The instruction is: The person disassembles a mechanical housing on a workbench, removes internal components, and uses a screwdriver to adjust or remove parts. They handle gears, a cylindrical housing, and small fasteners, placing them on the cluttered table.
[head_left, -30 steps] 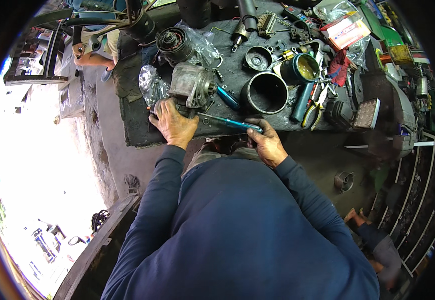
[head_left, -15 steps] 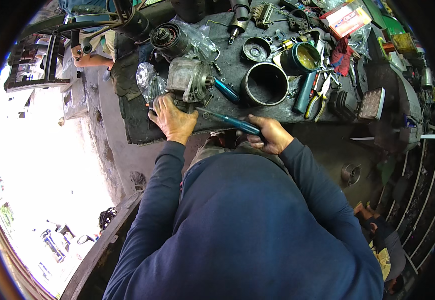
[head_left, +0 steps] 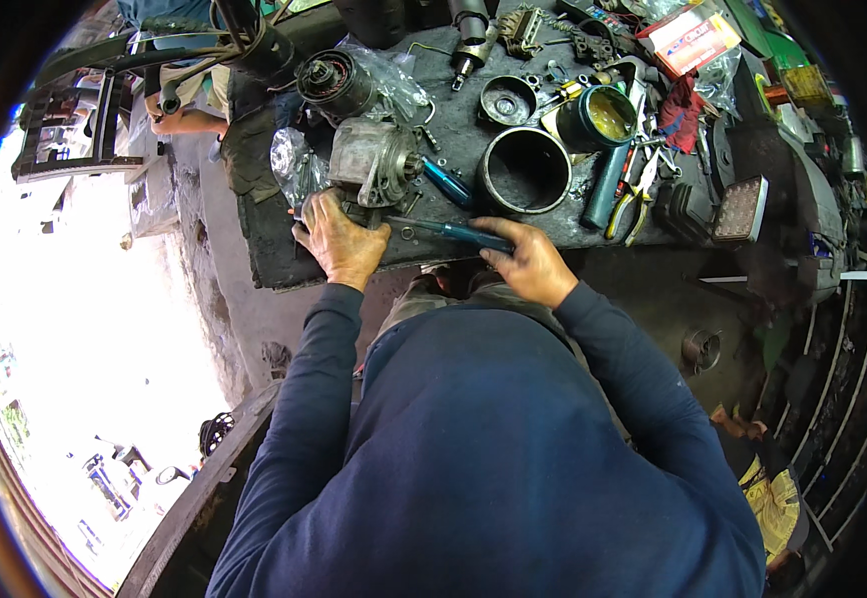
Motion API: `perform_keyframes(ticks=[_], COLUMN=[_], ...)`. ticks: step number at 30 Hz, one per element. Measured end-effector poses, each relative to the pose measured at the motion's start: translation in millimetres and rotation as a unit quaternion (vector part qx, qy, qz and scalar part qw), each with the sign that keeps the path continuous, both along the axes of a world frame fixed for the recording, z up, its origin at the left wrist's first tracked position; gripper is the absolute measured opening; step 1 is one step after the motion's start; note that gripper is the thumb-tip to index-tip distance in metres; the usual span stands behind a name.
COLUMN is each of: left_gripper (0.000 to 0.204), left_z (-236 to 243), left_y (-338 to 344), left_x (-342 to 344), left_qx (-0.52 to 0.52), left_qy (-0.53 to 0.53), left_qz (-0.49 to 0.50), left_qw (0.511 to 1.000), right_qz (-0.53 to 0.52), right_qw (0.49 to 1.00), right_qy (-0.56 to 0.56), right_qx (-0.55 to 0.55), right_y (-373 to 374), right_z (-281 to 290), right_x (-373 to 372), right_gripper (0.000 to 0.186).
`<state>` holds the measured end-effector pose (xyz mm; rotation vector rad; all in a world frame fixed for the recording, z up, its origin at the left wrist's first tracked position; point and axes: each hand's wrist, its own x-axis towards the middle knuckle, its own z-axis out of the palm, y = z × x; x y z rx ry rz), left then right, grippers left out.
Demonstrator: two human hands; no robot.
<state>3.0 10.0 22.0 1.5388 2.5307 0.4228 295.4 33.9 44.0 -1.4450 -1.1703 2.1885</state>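
The grey starter-motor housing (head_left: 373,159) sat near the left front corner of the dark, greasy workbench (head_left: 274,254), its round flange facing right. The left hand (head_left: 342,239) lay against its near lower edge, fingers curled down over the casting's base and gripping it. The right hand (head_left: 525,261) was clenched around the blue handle of a screwdriver (head_left: 453,232), whose thin shaft ran left across the bench toward the housing and ended just beside the left hand; whether the tip touched the metal could not be told.

Just behind the housing lay a crumpled clear plastic bag (head_left: 299,164), and further back a second round motor part (head_left: 334,85) rested partly in plastic too. A second blue-handled screwdriver (head_left: 445,182) lay tilted just right of the housing. Beyond it stood an open black metal ring (head_left: 525,169) (a wide cylinder, hollow), with a smaller round cap (head_left: 508,100) behind it and a teal tin of yellow grease (head_left: 603,115) to the right. A teal tube-shaped tool (head_left: 605,187) and yellow-handled pliers (head_left: 628,204) lay near the ring's right side. At the far left another person's hand (head_left: 169,105) showed beside a black frame (head_left: 74,130).
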Motion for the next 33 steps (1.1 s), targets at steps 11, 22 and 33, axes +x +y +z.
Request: perform_keyframes(ticks=[11,22,33], left_gripper=[0.086,0.085,0.085], left_z=[0,0,0], left_y=[0,-2,-2], left_x=[-1,-2,-3], left_qx=[0.004,-0.003,-0.006], left_qy=[0.010,-0.001,-0.005], left_qz=[-0.003,-0.003,-0.006], left_qw=[1.000,1.000,1.000], right_qz=[0.072,0.152,-0.107], right_qw=[0.960,0.839,0.975], right_qy=[-0.027,-0.156,0.118], right_qx=[0.268,0.498,-0.152], right_y=[-8,-8,-1], right_z=[4,9,10], right_x=[-19,-18,-14], right_gripper=[0.022,0.031,0.024])
